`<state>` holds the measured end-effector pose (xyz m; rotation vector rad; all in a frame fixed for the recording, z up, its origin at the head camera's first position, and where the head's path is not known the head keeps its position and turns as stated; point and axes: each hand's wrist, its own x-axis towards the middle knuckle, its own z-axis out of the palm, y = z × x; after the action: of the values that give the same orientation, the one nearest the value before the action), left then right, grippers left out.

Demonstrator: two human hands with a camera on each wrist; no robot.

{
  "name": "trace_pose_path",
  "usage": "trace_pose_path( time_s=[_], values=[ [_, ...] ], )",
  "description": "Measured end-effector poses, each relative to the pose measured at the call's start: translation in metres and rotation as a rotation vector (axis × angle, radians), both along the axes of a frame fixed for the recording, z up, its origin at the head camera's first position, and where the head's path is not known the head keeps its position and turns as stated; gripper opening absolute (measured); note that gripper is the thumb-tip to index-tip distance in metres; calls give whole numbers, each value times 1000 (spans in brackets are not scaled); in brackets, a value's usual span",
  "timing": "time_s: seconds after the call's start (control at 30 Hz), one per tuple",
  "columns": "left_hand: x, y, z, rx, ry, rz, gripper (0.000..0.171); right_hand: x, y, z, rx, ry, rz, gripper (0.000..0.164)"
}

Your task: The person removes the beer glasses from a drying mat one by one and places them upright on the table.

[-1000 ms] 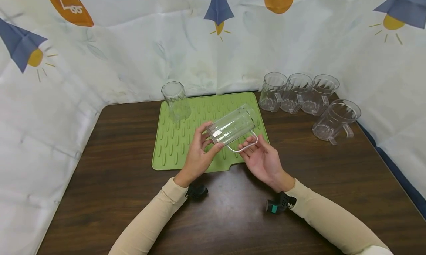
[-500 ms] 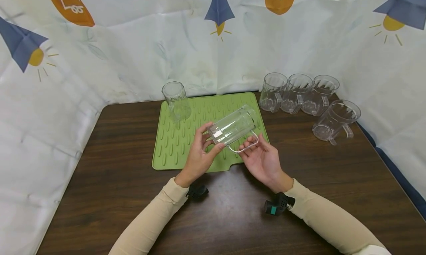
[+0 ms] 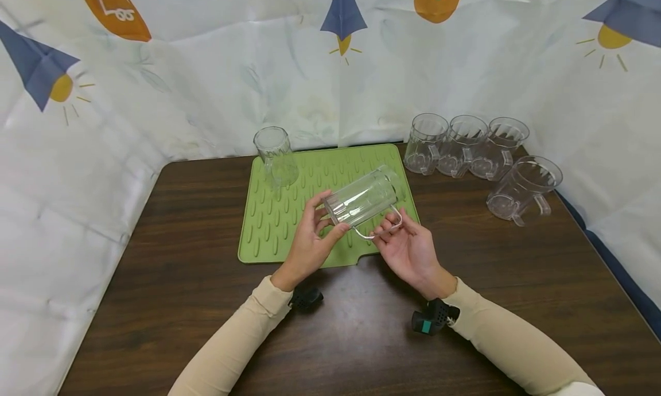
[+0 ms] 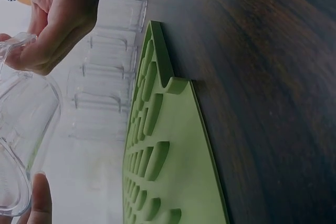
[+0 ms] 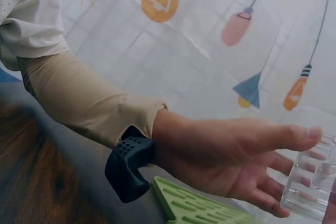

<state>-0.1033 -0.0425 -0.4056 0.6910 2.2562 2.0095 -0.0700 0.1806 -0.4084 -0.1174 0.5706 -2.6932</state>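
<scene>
A clear glass mug (image 3: 361, 198) is held tilted above the green ridged mat (image 3: 263, 229), its handle (image 3: 376, 233) facing the right hand. My left hand (image 3: 308, 241) grips the mug's nearer left end, fingers on one side and thumb on the other. My right hand (image 3: 408, 249) is palm up beside the handle, fingers loosely bent by it and thumb held away. In the right wrist view its thumb (image 5: 294, 137) is straight and the fingers stay spread near the glass (image 5: 312, 187). Another clear mug (image 3: 277, 158) stands on the mat's back left corner.
Three clear mugs stand in a row (image 3: 454, 146) right of the mat at the back. One more mug (image 3: 523, 189) stands in front of them near the right edge. A patterned white curtain (image 3: 206, 69) rises behind the dark wooden table (image 3: 175, 235).
Hands and mug keep nearly the same pose. The head view has shifted very slightly, and the other mugs stay in place.
</scene>
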Motion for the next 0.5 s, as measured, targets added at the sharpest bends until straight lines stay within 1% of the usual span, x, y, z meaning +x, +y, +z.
trace_pose_path(
  time_s=[0.13, 0.3, 0.5],
  values=[
    [0, -2, 0, -5, -5, -13, 71, 1, 1, 1, -7, -15, 2, 44],
    [-1, -3, -1, -23, -7, -13, 69, 1, 1, 3, -29, -21, 3, 43],
    [-2, -6, -3, -38, -17, -20, 69, 2, 0, 4, -40, 22, 0, 45]
  ],
)
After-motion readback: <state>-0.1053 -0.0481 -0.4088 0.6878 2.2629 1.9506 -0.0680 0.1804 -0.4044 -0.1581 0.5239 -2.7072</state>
